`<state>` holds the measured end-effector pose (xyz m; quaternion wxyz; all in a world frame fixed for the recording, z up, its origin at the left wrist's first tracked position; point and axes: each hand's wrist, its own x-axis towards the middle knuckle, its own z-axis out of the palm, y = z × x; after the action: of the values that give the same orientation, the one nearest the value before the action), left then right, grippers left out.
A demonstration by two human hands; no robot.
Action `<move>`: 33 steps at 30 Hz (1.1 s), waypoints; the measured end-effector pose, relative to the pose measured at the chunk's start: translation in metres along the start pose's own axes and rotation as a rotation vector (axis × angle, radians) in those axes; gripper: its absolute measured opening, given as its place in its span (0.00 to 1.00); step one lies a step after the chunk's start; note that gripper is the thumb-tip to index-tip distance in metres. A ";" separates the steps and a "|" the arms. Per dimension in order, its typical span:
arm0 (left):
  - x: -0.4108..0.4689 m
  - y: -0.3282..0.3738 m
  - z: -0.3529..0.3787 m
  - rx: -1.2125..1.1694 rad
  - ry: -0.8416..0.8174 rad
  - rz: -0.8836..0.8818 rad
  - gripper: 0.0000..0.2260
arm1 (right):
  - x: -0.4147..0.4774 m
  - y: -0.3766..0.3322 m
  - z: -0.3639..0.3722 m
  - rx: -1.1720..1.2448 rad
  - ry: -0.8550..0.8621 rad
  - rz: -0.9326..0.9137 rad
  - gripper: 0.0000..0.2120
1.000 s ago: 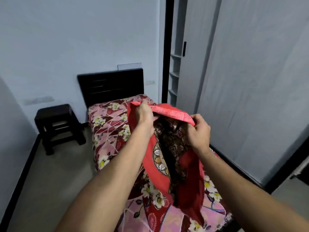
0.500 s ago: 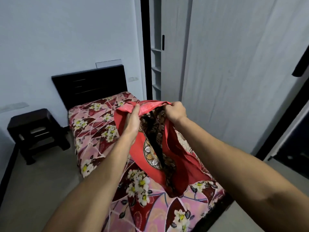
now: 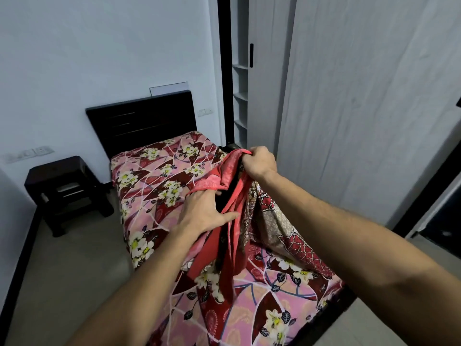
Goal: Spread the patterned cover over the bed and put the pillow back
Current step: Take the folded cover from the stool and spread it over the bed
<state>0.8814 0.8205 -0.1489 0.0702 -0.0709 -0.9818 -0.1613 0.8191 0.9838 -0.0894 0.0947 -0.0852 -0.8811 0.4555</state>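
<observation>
A red patterned cover hangs bunched over the middle of the bed, which wears a pink and maroon floral sheet. My right hand grips the cover's top edge and holds it up. My left hand is lower, its fingers tucked into the red folds, thumb spread across the cloth. Part of the cover, brown and red with dotted patterns, drapes down to the right onto the sheet. No pillow shows in the frame.
A dark wooden headboard stands against the white wall. A dark stool or side table sits left of the bed on the pale floor. Tall grey wardrobe doors run along the right side, with open shelves behind.
The hands have moved apart: the right one lifted its edge up and to the right, the left one dropped lower into the folds. The cover has opened, and its brown patterned part now drapes rightward.
</observation>
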 end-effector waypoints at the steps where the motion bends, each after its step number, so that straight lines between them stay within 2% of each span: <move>1: 0.003 -0.006 -0.004 0.000 -0.043 0.030 0.34 | 0.001 0.000 -0.001 0.000 -0.002 -0.011 0.10; 4: 0.007 -0.020 -0.015 0.123 -0.119 0.105 0.25 | 0.003 0.002 -0.003 0.014 -0.015 -0.032 0.10; 7: 0.010 -0.028 -0.017 0.197 0.001 0.156 0.12 | 0.003 0.002 -0.005 0.001 -0.052 -0.064 0.09; 10: 0.012 -0.037 -0.007 0.307 0.232 0.130 0.15 | 0.001 0.001 -0.007 0.019 -0.089 -0.105 0.11; 14: 0.008 -0.044 0.011 0.293 0.486 0.026 0.20 | 0.002 0.003 -0.009 0.023 -0.125 -0.132 0.09; 17: 0.004 -0.038 0.018 0.259 0.685 0.002 0.16 | 0.003 0.006 -0.010 -0.001 -0.153 -0.145 0.08; 18: 0.004 -0.034 0.020 0.206 0.711 0.016 0.20 | 0.002 0.007 -0.011 -0.009 -0.154 -0.149 0.08; 19: 0.005 -0.028 0.023 0.154 0.685 0.047 0.29 | 0.002 0.008 -0.011 -0.016 -0.157 -0.152 0.08; 21: 0.009 -0.018 0.030 0.098 0.522 0.151 0.49 | 0.001 0.008 -0.011 -0.035 -0.178 -0.165 0.07; 22: 0.013 -0.014 0.032 0.080 0.434 0.187 0.56 | -0.001 0.007 -0.011 -0.045 -0.194 -0.178 0.08; 24: 0.024 -0.008 0.034 0.045 0.313 0.201 0.60 | -0.003 0.007 -0.012 -0.071 -0.203 -0.210 0.11; 26: 0.034 -0.003 0.030 0.093 0.253 0.197 0.49 | -0.003 0.010 -0.013 -0.088 -0.196 -0.221 0.12; 28: 0.039 -0.002 0.027 0.147 0.257 0.207 0.28 | -0.001 0.015 -0.015 -0.086 -0.192 -0.209 0.13; 30: 0.041 -0.003 0.025 0.107 0.225 0.191 0.14 | 0.002 0.020 -0.014 -0.093 -0.188 -0.189 0.15; 33: 0.040 -0.001 0.021 0.067 0.142 0.201 0.10 | 0.004 0.031 -0.015 -0.099 -0.167 -0.168 0.13</move>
<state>0.8395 0.8309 -0.1623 0.1578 -0.1551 -0.9672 -0.1251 0.8204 1.0143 -0.1063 0.0547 0.0224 -0.9113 0.4074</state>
